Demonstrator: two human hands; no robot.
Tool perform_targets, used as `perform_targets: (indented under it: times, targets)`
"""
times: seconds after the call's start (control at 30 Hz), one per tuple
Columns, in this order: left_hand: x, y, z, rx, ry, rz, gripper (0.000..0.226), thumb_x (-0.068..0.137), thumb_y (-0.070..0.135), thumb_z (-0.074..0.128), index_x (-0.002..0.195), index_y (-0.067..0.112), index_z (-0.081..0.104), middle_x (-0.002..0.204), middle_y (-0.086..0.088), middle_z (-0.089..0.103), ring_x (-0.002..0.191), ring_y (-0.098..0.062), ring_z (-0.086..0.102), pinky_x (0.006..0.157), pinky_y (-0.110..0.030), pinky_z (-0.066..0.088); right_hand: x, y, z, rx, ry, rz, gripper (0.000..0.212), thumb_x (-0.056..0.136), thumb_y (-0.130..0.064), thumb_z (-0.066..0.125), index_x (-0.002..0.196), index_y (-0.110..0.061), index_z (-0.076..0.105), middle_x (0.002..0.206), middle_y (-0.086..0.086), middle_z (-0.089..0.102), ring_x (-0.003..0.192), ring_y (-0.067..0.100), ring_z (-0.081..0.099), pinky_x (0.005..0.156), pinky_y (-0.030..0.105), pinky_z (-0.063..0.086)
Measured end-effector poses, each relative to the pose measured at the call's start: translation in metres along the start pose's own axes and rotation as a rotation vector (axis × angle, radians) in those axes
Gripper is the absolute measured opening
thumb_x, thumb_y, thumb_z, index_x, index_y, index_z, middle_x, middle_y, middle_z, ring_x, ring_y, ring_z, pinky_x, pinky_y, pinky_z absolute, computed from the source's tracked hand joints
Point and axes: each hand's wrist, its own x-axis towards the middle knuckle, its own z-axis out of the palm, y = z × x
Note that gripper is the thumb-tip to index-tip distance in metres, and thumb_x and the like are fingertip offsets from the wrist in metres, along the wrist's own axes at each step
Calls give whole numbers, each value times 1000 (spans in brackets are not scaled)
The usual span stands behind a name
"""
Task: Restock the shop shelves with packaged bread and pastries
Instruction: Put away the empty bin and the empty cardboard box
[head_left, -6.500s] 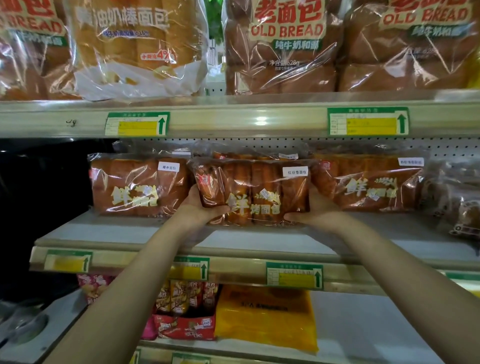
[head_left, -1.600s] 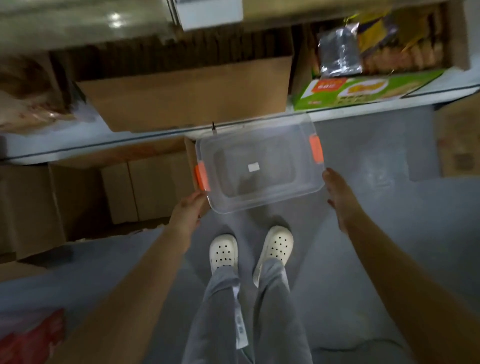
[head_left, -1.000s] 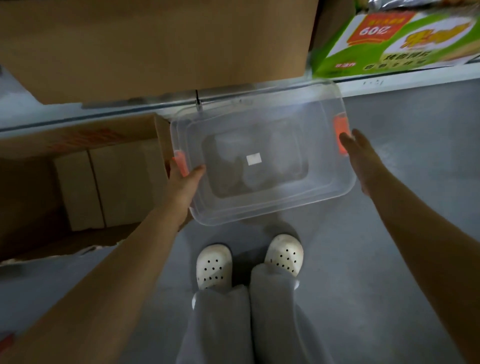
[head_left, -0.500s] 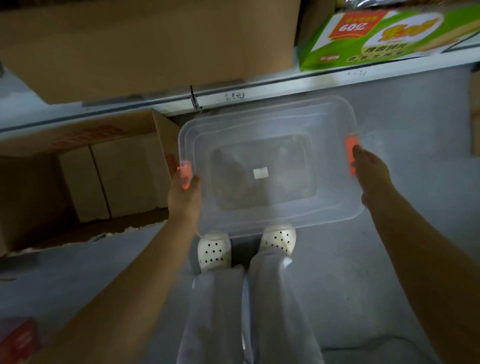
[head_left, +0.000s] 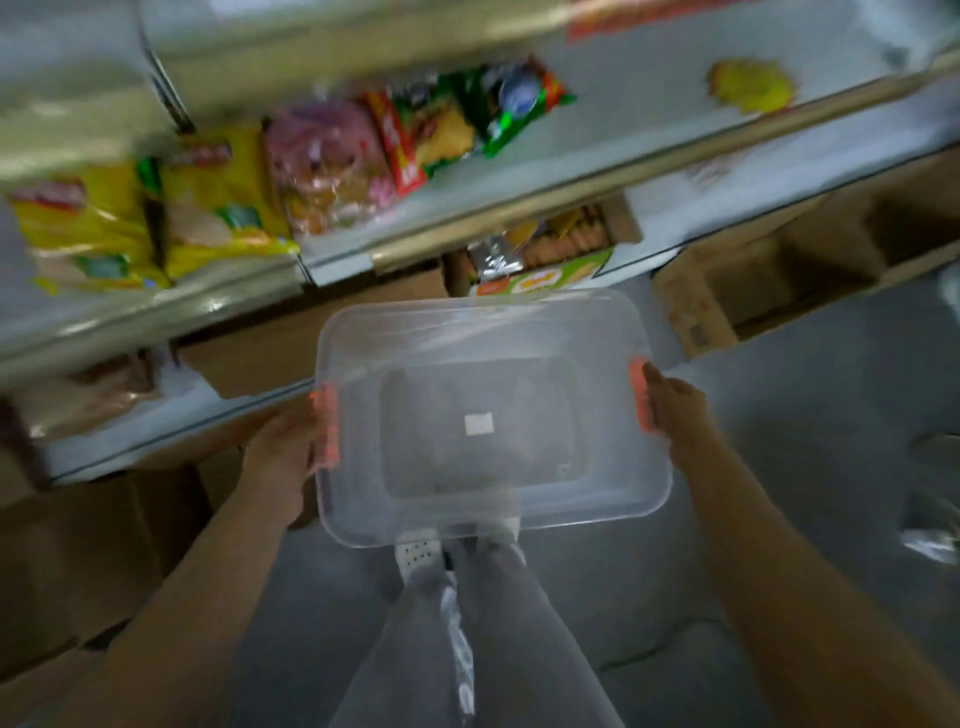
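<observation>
The left hand (head_left: 283, 452) and right hand (head_left: 675, 410) each curl round one end of the clear tub (head_left: 483, 415), which could tilt and knock the nearby shelf (head_left: 176, 395).

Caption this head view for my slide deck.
Left hand and right hand hold a clear bin by its orange handles beside snack shelves.

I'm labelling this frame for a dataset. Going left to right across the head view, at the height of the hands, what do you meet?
left hand → left orange handle → white sticker on the floor of the clear bin → right orange handle → right hand → grey floor
</observation>
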Motion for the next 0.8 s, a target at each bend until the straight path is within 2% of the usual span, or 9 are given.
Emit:
perform_targets:
  times: [0.1, 0.17, 0.23, 0.33, 0.4, 0.47, 0.57, 0.67, 0.8]
  targets:
    - [-35, 49, -1, -18, -139, 137, 15, 97, 17, 61, 82, 16, 64, 61, 8, 67, 67, -16, 56, 65, -27, 46, -47, -21, -42, 112, 15, -13, 48, 94, -58, 54, 95, -11, 65, 98, 11, 64, 90, 28, 60, 82, 39, 48]
    - [-57, 78, 8, -120, -212, 176, 8, 95, 21, 63, 90, 18, 68, 70, 8, 72, 72, -11, 64, 68, -26, 53, -67, -26, -67, 231, 39, -8, 41, 91, -57, 58, 87, -17, 62, 90, 5, 63, 81, 22, 59, 78, 37, 50]
    - [-73, 101, 21, -166, -284, 205, 11, 93, 26, 65, 97, 17, 70, 82, 5, 74, 72, -9, 69, 63, -25, 57, -80, -25, -92, 327, 24, -43, 42, 86, -56, 65, 79, -15, 61, 81, 4, 62, 70, 17, 59, 86, 46, 57]
    - [-100, 133, 48, -121, -357, 327, 16, 97, 21, 59, 88, 17, 72, 81, 10, 74, 61, -5, 68, 56, -19, 55, -96, -25, -132, 470, -3, -6, 58, 67, -58, 79, 101, -11, 69, 101, 8, 70, 89, 23, 68, 96, 51, 53]
    - [-119, 148, 74, -84, -365, 368, 15, 97, 19, 59, 94, 17, 73, 85, 7, 72, 65, -6, 68, 60, -23, 54, -101, -22, -159, 544, 58, 3, 50, 73, -54, 77, 103, -14, 67, 101, 6, 68, 90, 24, 66, 92, 46, 53]
    - [-138, 160, 107, -76, -348, 405, 11, 95, 19, 63, 102, 17, 70, 87, 2, 70, 67, -8, 66, 63, -27, 52, -106, -14, -193, 579, 121, -4, 43, 80, -51, 74, 101, -13, 66, 93, 4, 67, 83, 23, 65, 84, 42, 54]
    - [-169, 166, 169, -97, -380, 442, 4, 93, 14, 66, 95, 13, 69, 81, -1, 71, 60, -9, 64, 63, -26, 50, -103, 11, -250, 605, 187, -39, 42, 81, -49, 75, 100, -12, 69, 90, 5, 70, 81, 22, 66, 72, 35, 54]
    - [-201, 160, 238, -70, -466, 498, 24, 93, 12, 65, 116, 11, 65, 90, 0, 66, 67, -6, 61, 59, -21, 47, -98, 45, -313, 629, 296, 13, 54, 77, -54, 78, 108, -11, 68, 95, 7, 71, 84, 23, 67, 78, 38, 53]
    - [-252, 137, 340, 57, -641, 518, 27, 91, 14, 67, 117, 8, 66, 101, -7, 68, 77, -11, 64, 67, -27, 48, -99, 105, -395, 715, 442, 77, 52, 80, -56, 74, 107, -13, 64, 90, 2, 65, 79, 20, 61, 67, 33, 49]
